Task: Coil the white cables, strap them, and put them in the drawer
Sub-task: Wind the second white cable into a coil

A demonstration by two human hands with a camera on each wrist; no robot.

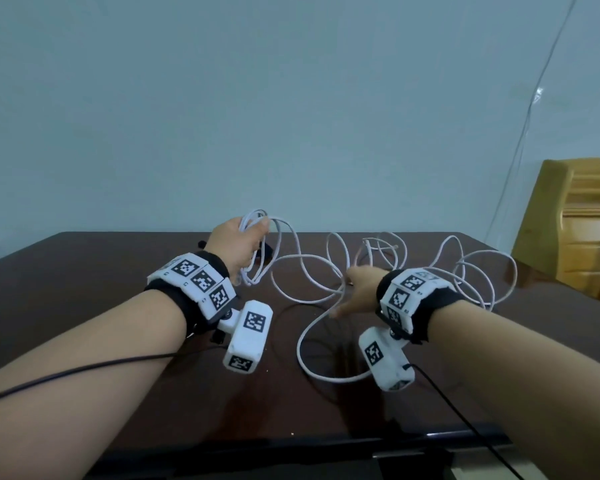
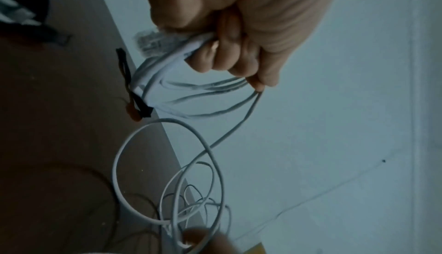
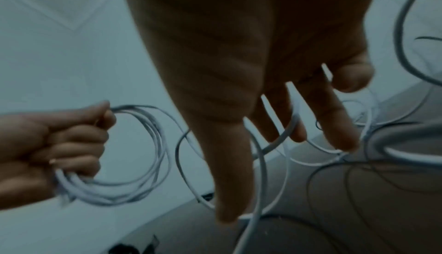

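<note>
My left hand (image 1: 238, 242) is raised above the back of the dark table (image 1: 84, 278) and grips a coil of white cable (image 1: 257, 216) of several loops; in the left wrist view the curled fingers (image 2: 229, 57) clamp the coil (image 2: 191, 88). From the coil the loose white cable (image 1: 302, 341) runs in wide loops over the table. My right hand (image 1: 355, 292) hovers low over those loops with fingers straight and spread (image 3: 339, 125); the cable (image 3: 260, 173) runs beside and behind them, held by none. More white cable (image 1: 478, 271) lies tangled at the right.
A black strap (image 1: 267, 251) lies on the table just behind the held coil, also seen as a black strap (image 2: 136, 91) at the table's far edge. A wooden piece of furniture (image 1: 575, 220) stands at the right. Thin black wires (image 1: 84, 372) trail from both wrists.
</note>
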